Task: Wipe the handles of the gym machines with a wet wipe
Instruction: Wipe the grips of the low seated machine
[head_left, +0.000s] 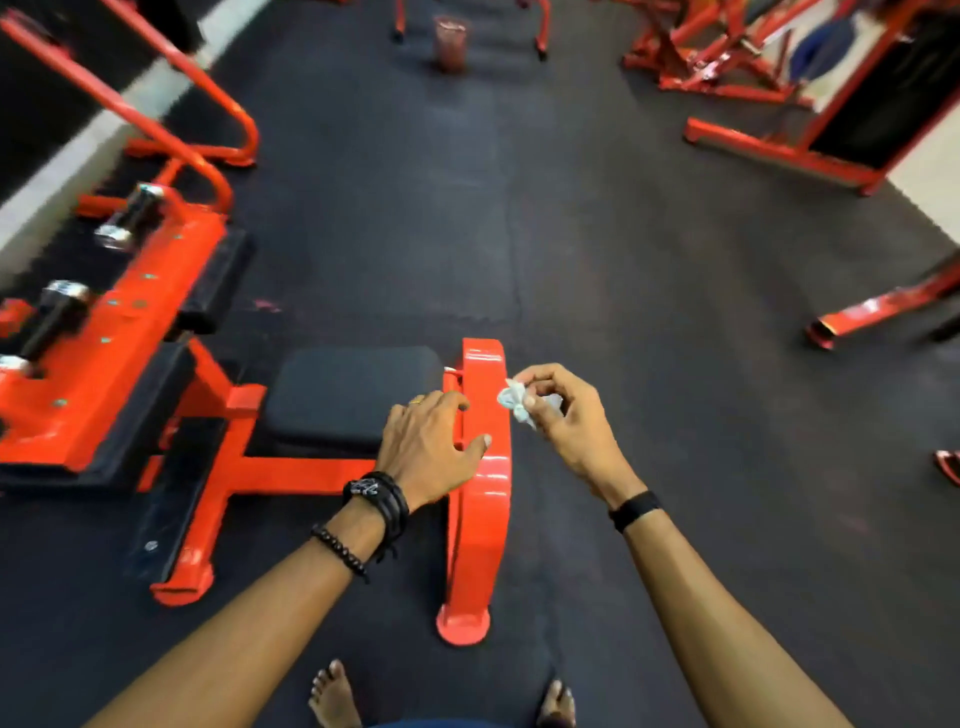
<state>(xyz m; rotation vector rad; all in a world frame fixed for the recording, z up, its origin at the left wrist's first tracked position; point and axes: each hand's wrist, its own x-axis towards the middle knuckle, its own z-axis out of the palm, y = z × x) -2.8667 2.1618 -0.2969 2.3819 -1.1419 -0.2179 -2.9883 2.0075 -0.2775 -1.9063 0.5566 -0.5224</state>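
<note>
Black rubber flooring (597, 260) carries orange gym machines on every side. At the centre, the right hand (563, 415) pinches a crumpled wet wipe (514, 402) in its fingertips, just beside the curved orange frame bar (485, 457), probably bunching it for wiping. The left hand (428, 452) rests on this bar with relaxed fingers, perhaps for balance. A black seat pad (348, 395) sits left of the bar; nothing blocks the wipe.

Dark floor (649, 312); blurred bin (451, 42) (far)
</note>
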